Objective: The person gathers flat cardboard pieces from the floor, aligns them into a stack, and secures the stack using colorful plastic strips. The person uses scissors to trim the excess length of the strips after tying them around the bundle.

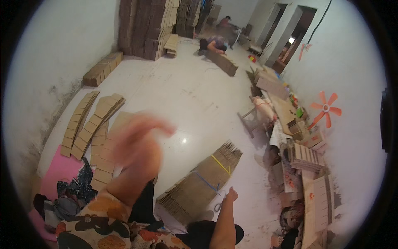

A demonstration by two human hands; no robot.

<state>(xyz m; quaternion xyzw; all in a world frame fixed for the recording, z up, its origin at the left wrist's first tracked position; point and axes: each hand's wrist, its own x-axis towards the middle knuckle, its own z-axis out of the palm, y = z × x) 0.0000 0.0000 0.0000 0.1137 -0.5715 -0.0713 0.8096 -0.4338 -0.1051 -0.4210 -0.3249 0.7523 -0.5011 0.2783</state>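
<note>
A long bundle of flat brown cardboard pieces [195,193] lies on the floor in front of me. One blue strap [203,179] and one yellow strap [219,163] run across it. My right hand [232,195] is beside the bundle's right edge, close to the end of the blue strap, with its fingers closed; what they hold, if anything, is too small to make out. Below it, a pair of scissors [217,206] lies on the floor. My left hand [141,135] is raised to the left of the bundle, its fingers smeared by motion.
Fanned rows of cardboard pieces [99,118] lie at my left by a pink sheet [60,170]. Tall cardboard stacks [145,29] stand at the back. Another person [216,45] bends over a cardboard bundle [224,63]. Boxes [306,157] and an orange fan [326,108] line the right wall.
</note>
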